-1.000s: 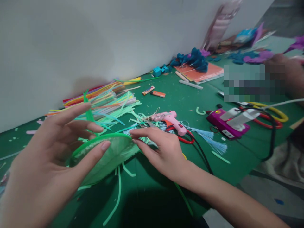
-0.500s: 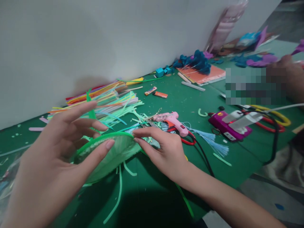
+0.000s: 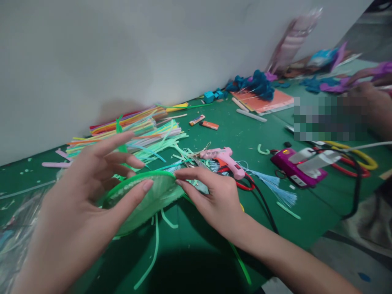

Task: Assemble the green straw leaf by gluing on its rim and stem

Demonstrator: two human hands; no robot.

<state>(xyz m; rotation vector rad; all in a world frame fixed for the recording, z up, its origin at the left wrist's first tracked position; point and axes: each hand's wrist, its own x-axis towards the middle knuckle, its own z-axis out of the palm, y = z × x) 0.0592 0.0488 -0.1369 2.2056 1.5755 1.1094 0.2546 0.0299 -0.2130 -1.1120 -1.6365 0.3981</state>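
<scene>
Hands (image 3: pixel 76 212) (image 3: pixel 214 196) still on green disc (image 3: pixel 147 196); view slightly shifted.

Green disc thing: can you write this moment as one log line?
left hand: holding green disc | right hand: pinching disc rim | glue gun: on table

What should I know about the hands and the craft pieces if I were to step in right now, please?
Left hand: thumb on the rim of the green woven disc, fingers spread above it.
Right hand: fingertips pinching the disc's right edge.
The disc is tilted over the green table, loose green strips dangling from it.
Pink glue gun lies behind the right hand, the strip pile by the wall.
</scene>
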